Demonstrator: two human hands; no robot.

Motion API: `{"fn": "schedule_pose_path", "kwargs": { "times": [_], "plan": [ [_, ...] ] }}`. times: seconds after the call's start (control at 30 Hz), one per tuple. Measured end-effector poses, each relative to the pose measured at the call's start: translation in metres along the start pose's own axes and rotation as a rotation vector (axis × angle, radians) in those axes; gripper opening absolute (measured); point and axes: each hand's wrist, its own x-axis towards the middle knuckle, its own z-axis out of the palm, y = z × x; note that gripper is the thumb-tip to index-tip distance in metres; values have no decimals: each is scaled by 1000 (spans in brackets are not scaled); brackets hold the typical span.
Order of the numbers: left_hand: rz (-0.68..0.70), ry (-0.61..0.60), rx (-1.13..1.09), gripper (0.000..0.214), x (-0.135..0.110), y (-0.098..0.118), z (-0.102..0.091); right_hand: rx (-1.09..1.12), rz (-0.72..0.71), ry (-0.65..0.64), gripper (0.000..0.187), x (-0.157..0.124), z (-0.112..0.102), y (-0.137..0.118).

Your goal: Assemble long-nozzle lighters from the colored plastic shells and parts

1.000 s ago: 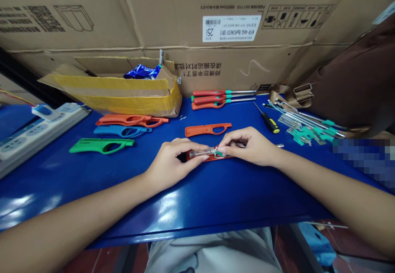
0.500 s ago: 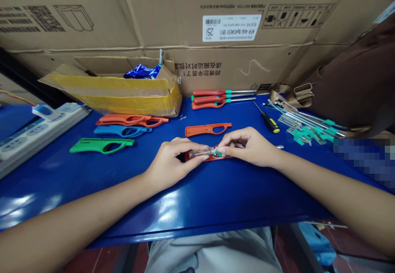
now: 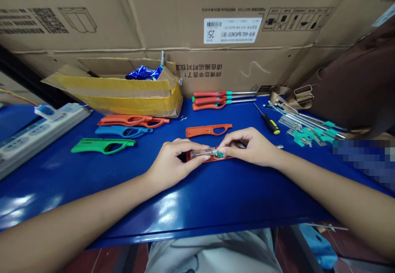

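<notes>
My left hand point(image 3: 175, 157) is closed, thumb and fingers pinching a clear gas tank point(image 3: 200, 152) over a red-orange lighter half-shell point(image 3: 212, 159). My right hand point(image 3: 243, 146) is closed too, its fingertips on a small green part point(image 3: 220, 154) at the tank's right end, where a thin white wire shows. The fingers hide much of that end. A metal tube tip point(image 3: 279, 146) sticks out beyond my right hand. Just behind the hands lies an orange half-shell point(image 3: 208, 130) with its inner side up.
Orange, blue and green shells point(image 3: 103, 145) lie at left, before a taped carton point(image 3: 123, 98). Assembled red lighters point(image 3: 210, 100) rest at the back. A screwdriver point(image 3: 270, 123) and metal tubes with green parts point(image 3: 308, 127) lie at right. A power strip point(image 3: 43, 135) borders the left.
The view has shifted very slightly. Both hands keep almost the same place and grip, with the right fingertips still at the green part.
</notes>
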Motion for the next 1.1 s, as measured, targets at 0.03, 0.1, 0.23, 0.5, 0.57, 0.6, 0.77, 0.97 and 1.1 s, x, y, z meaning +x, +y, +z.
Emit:
{"fn": "schedule_pose_path", "kwargs": {
  "times": [0.03, 0.1, 0.23, 0.5, 0.57, 0.6, 0.77, 0.97, 1.1],
  "plan": [
    [3, -3, -6, 15, 0, 0, 0, -26, -12, 2, 28, 0, -1, 0],
    [5, -5, -6, 15, 0, 0, 0, -57, -29, -2, 30, 0, -3, 1],
    [-9, -1, 5, 14, 0, 0, 0, -54, -36, -9, 31, -1, -3, 1],
    [-37, -9, -11, 16, -2, 2, 1, -14, -29, -8, 28, -1, -1, 4],
    [-36, -7, -17, 15, -2, 3, 1, -2, -20, -8, 28, -1, 0, 3],
    [-37, -7, -20, 14, -2, 4, 1, 4, -16, -8, 28, -2, 0, 3],
    [-62, -2, -25, 15, -2, 4, 2, 43, -3, -12, 29, -2, 1, 1],
    [-77, 4, -34, 15, -4, 5, 3, 50, 15, -10, 26, -2, 2, 0],
    [-97, 8, -41, 15, -4, 6, 4, 16, 13, -13, 26, -1, 2, 0]
  ]
}}
